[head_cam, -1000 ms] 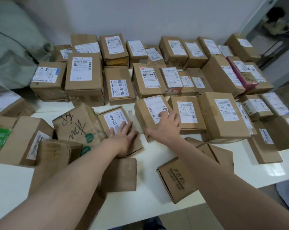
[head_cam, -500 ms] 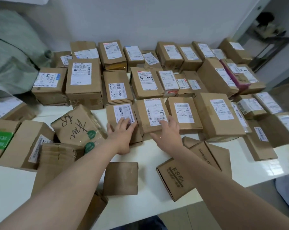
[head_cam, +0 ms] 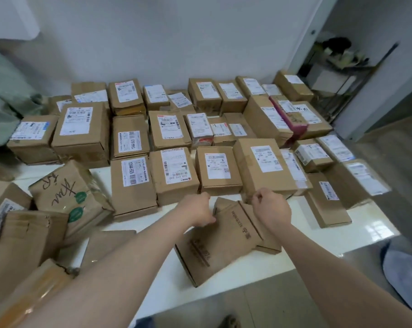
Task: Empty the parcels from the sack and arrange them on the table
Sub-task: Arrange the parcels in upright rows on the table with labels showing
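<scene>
left hand (head_cam: 196, 213): curled, touching flat brown cardboard box with printed letters (head_cam: 214, 245), grip unclear | right hand (head_cam: 271, 208): fingers curled shut, over box's 1 o'clock corner | box: smooth white table (head_cam: 356, 235), 6 o'clock of labelled boxes

The white label on the parcel (head_cam: 133, 185) just beyond the left hand (head_cam: 196, 213) reads "12V4A 5525". The next parcel (head_cam: 129, 138) behind it carries the same code; other labels are illegible.
</scene>
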A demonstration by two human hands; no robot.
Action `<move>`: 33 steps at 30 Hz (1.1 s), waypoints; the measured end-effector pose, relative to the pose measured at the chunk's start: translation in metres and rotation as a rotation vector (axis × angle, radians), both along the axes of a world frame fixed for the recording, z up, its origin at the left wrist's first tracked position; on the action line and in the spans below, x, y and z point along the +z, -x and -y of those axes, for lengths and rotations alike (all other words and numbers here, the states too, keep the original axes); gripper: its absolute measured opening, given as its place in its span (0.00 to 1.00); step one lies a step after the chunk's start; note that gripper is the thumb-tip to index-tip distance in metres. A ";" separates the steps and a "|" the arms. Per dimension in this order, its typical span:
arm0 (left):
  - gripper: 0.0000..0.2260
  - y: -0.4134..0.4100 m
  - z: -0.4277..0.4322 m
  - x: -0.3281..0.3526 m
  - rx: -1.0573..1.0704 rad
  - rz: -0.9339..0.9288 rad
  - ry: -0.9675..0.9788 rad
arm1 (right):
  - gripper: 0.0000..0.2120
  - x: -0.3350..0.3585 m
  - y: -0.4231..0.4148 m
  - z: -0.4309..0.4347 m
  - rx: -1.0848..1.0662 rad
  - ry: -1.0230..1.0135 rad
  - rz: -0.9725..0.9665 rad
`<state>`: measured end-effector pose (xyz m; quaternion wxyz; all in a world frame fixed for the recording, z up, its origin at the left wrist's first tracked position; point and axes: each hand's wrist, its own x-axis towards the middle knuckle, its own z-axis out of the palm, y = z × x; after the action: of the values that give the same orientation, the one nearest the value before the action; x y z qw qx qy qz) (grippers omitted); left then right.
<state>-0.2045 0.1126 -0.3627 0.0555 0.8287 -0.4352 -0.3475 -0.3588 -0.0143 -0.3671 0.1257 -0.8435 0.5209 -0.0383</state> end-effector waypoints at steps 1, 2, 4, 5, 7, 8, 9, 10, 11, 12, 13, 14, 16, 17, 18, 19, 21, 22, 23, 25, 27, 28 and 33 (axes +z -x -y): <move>0.36 0.010 0.000 -0.009 0.038 0.007 -0.038 | 0.09 -0.005 0.013 0.005 -0.005 0.014 0.008; 0.39 0.021 0.000 -0.016 0.075 0.017 -0.075 | 0.09 -0.011 0.025 0.009 0.003 0.019 0.035; 0.41 0.039 -0.002 -0.032 0.136 0.032 -0.143 | 0.07 -0.027 0.049 0.021 0.100 -0.037 0.067; 0.39 0.046 -0.003 -0.036 0.160 0.030 -0.163 | 0.08 -0.035 0.058 0.027 0.180 -0.100 0.021; 0.35 0.059 -0.005 -0.034 0.229 0.003 -0.150 | 0.16 -0.045 0.072 0.040 0.317 -0.221 -0.143; 0.31 0.062 -0.006 -0.028 0.262 -0.004 -0.121 | 0.20 -0.048 0.076 0.045 0.350 -0.263 -0.192; 0.27 0.064 -0.006 -0.022 0.285 0.008 -0.093 | 0.24 -0.048 0.077 0.049 0.373 -0.294 -0.225; 0.21 0.067 -0.007 -0.014 0.292 0.046 -0.073 | 0.29 -0.048 0.078 0.050 0.404 -0.319 -0.252; 0.17 0.070 -0.009 -0.004 0.286 0.116 -0.064 | 0.35 -0.047 0.077 0.050 0.436 -0.337 -0.276; 0.14 0.075 -0.010 0.005 0.267 0.221 -0.058 | 0.39 -0.047 0.076 0.050 0.463 -0.353 -0.300; 0.13 0.081 -0.012 0.011 0.230 0.348 -0.034 | 0.42 -0.047 0.076 0.048 0.482 -0.360 -0.331; 0.12 0.087 -0.016 0.013 0.184 0.464 0.007 | 0.44 -0.048 0.076 0.044 0.498 -0.342 -0.363; 0.14 0.099 -0.025 0.006 0.138 0.582 0.044 | 0.46 -0.054 0.075 0.037 0.509 -0.263 -0.406; 0.19 0.105 -0.031 -0.001 0.151 0.555 -0.008 | 0.45 -0.055 0.075 0.034 0.503 -0.242 -0.406; 0.26 0.112 -0.038 -0.009 0.177 0.473 -0.105 | 0.44 -0.058 0.075 0.032 0.494 -0.236 -0.390; 0.35 0.118 -0.044 -0.018 0.199 0.360 -0.210 | 0.45 -0.059 0.076 0.032 0.481 -0.233 -0.365; 0.46 0.125 -0.053 -0.035 0.242 0.213 -0.329 | 0.47 -0.057 0.082 0.038 0.470 -0.216 -0.328; 0.47 0.127 -0.055 -0.044 0.265 0.199 -0.325 | 0.48 -0.055 0.087 0.042 0.477 -0.202 -0.314; 0.46 0.128 -0.056 -0.050 0.285 0.206 -0.300 | 0.48 -0.052 0.094 0.048 0.489 -0.197 -0.310; 0.46 0.130 -0.050 -0.060 0.308 0.225 -0.284 | 0.49 -0.047 0.111 0.059 0.513 -0.201 -0.318; 0.46 0.136 -0.038 -0.066 0.347 0.206 -0.312 | 0.55 -0.044 0.125 0.067 0.508 -0.155 -0.316; 0.46 0.140 -0.031 -0.067 0.368 0.193 -0.332 | 0.58 -0.042 0.131 0.070 0.495 -0.117 -0.321; 0.49 0.147 -0.003 -0.068 0.438 0.129 -0.438 | 0.49 -0.032 0.133 0.077 0.475 0.021 -0.361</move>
<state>-0.3517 0.1161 -0.4310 -0.0783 0.9152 -0.1639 -0.3596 -0.4922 -0.0910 -0.3995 0.0277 -0.9362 0.3224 0.1372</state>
